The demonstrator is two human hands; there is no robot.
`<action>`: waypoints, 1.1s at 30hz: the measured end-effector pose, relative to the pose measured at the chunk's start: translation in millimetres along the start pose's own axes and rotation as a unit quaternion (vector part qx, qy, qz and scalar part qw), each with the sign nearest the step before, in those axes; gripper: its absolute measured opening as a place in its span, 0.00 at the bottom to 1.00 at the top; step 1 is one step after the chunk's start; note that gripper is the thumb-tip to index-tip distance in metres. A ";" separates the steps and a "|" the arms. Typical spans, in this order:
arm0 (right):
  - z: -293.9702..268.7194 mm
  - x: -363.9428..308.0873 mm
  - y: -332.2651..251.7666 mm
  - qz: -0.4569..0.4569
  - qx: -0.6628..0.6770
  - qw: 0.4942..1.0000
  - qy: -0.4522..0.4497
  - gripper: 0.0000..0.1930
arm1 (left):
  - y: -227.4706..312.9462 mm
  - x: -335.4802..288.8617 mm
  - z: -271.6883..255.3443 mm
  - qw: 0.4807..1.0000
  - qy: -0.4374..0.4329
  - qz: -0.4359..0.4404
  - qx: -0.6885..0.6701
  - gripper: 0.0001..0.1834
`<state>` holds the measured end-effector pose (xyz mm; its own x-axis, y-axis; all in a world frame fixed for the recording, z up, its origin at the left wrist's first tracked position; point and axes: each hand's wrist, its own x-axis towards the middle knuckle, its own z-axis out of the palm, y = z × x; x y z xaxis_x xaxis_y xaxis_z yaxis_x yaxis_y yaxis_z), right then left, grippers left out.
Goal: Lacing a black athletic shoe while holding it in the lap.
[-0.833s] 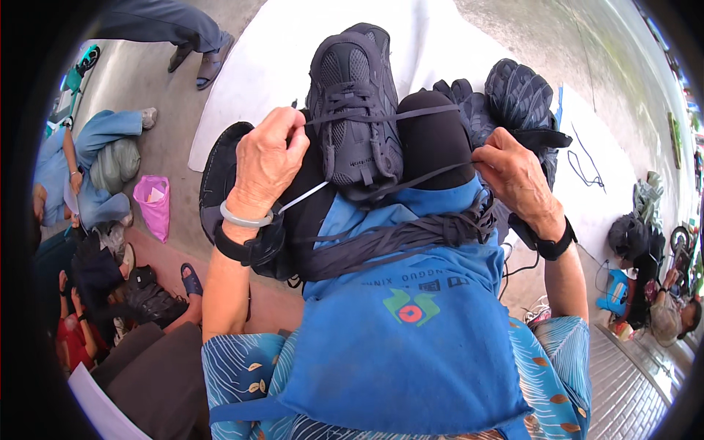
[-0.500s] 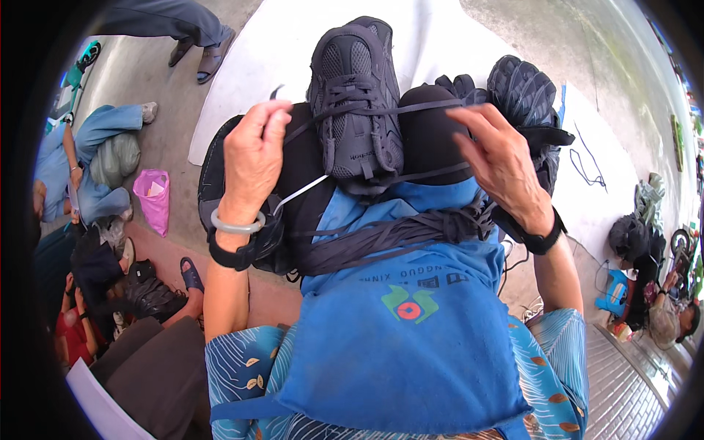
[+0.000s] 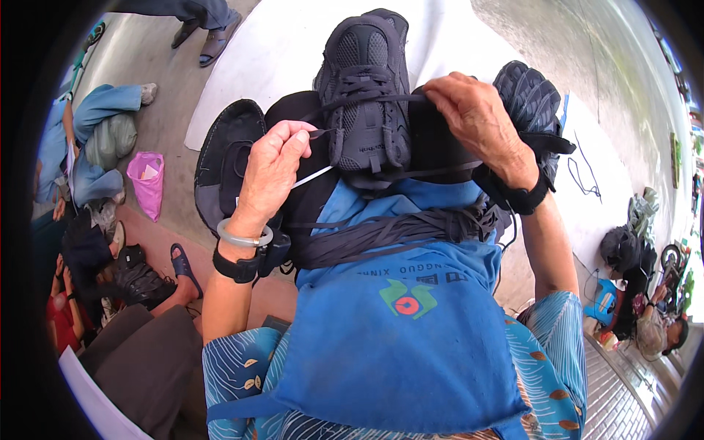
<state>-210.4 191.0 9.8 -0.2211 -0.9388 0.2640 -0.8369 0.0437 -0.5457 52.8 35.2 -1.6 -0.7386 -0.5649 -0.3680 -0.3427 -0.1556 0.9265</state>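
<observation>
A dark grey mesh shoe (image 3: 364,128) lies across my lap, its toe pointing away and a flat dark lace (image 3: 370,89) threaded through its upper. Beside the shoe's left edge, my left hand (image 3: 273,172) pinches a lace end. A thin white rod (image 3: 314,176) shows next to that hand; whether the palm grips it is hidden. Over the shoe's right side, my right hand (image 3: 480,125) closes its fingers on the lace stretched from the shoe. Nearer to me, a bundle of dark laces (image 3: 396,236) rests on the blue apron (image 3: 396,352).
Another dark shoe piece (image 3: 229,165) lies left of my lap, and stacked dark shoes (image 3: 524,99) sit to the right. A white sheet (image 3: 455,37) covers floor ahead. A pink bag (image 3: 147,187) stands at left, near seated people. More people and a blue bag (image 3: 603,301) are at right.
My left hand has lowered and moved right toward the shoe, bringing its lace end near the shoe's edge. My right hand has shifted up and left, its fingers now closed on the lace.
</observation>
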 end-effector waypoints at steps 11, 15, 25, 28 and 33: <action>-29.0 -17.2 -16.9 0.019 0.017 0.999 -0.036 0.07 | 6.3 11.4 8.4 0.999 0.027 -0.041 -0.018 0.15; -17.0 -49.2 -41.5 -0.002 0.002 0.984 -0.176 0.09 | 4.5 18.9 12.7 0.997 0.042 -0.039 -0.045 0.14; -2.0 -61.9 -34.2 -0.035 -0.089 0.983 -0.156 0.02 | 13.7 23.0 14.1 0.990 0.062 -0.032 0.125 0.11; -20.2 -53.6 -28.3 0.032 -0.054 0.996 -0.056 0.04 | 3.2 35.2 15.5 0.967 0.128 0.134 0.173 0.11; -30.6 -61.3 -29.1 0.057 -0.112 0.986 -0.114 0.10 | 6.5 39.7 12.6 0.938 0.134 0.201 0.249 0.10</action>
<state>-187.7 257.8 33.8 -0.2224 -0.9749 0.0121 -0.9084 0.2027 -0.3658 13.9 22.0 -11.1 -0.7166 -0.6907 0.0977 -0.3463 0.4738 0.8096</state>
